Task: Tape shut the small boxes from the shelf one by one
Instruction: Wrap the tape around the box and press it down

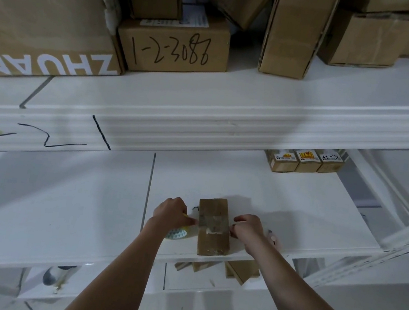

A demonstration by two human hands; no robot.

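A small brown cardboard box [213, 227] lies near the front edge of the white middle shelf [294, 213], with a strip of clear tape across its top. My left hand [172, 211] is at the box's left side, fingers curled, and holds a roll of tape [178, 233] that shows under the wrist. My right hand [247, 228] is at the box's right side with its fingers curled in a pinch at the tape's end. Three small labelled boxes [304, 161] stand in a row at the back right of the same shelf.
Large cardboard boxes [173, 44] fill the upper shelf. A small pale tool [273, 238] lies on the shelf just right of my right hand. More cardboard pieces [241, 270] sit on the shelf below. The shelf frame [400, 243] stands at the right.
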